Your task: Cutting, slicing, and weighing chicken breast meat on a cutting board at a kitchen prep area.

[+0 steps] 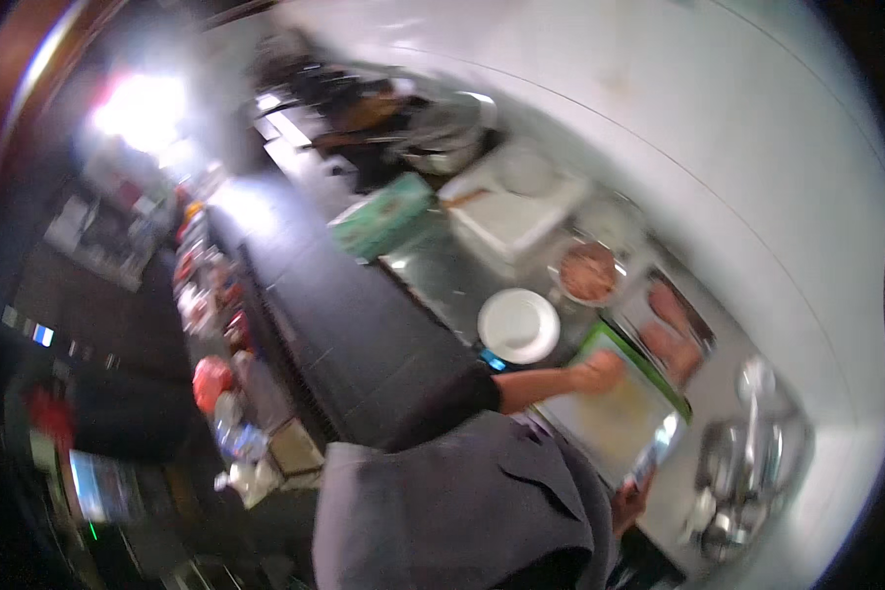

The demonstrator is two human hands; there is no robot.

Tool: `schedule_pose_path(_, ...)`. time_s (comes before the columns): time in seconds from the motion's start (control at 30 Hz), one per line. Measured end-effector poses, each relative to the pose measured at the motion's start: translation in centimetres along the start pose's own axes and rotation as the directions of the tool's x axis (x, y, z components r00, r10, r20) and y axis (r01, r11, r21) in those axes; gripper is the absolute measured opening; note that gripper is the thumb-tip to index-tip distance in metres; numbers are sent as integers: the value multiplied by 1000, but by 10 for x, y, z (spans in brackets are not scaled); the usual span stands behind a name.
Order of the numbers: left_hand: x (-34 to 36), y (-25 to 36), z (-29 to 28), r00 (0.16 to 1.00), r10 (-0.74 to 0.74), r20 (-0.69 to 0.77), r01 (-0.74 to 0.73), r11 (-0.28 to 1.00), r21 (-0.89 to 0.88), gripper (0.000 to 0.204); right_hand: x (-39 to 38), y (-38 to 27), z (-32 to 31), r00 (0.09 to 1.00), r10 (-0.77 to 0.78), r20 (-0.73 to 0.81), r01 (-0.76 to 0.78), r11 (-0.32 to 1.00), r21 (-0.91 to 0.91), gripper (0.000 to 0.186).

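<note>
A white cutting board (600,423) with a green rim lies on the counter in front of me, yellowish smears on its surface. My left hand (600,374) is curled closed over its far left part; motion blur hides what, if anything, the fingers hold. At the board's near right edge my right hand (632,503) grips a knife, its shiny blade (662,440) angled up along that side. A white plate (519,325) rests on a small scale with a lit blue display (493,361), left of the board.
Beyond the board stand a bowl of minced-looking meat (589,272) and a metal tray with pinkish meat pieces (667,329). A white lidded box (511,211) and a green box (383,216) sit further left. At right is a sink (752,462) with a faucet; bagged goods (211,383) line the left.
</note>
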State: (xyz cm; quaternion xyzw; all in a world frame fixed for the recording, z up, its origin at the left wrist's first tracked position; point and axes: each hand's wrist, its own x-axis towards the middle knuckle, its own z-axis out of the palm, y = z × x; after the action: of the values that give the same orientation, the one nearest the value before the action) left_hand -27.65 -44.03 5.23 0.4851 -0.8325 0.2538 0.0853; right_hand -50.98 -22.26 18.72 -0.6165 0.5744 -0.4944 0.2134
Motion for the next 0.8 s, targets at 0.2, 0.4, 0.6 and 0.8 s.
schedule_pose_path(0.2,21,-14,44,918,200,-344,-398,472,-787,20,16,60,-20,953,248,171,-228,965,-129,60)
schedule_pose_path(0.4,78,-48,-171,781,458,424,165,504,-848,19,14,33,-31,910,399,111,-387,915,-117,65)
schedule_pose_path(0.6,53,-14,-141,968,233,-95,-168,316,-934,12,19,-20,-20,970,238,56,-243,965,98,60)
schedule_pose_path(0.8,-50,-64,-145,898,425,-118,-352,528,-773,59,8,-31,-19,883,464,75,-449,880,-156,57)
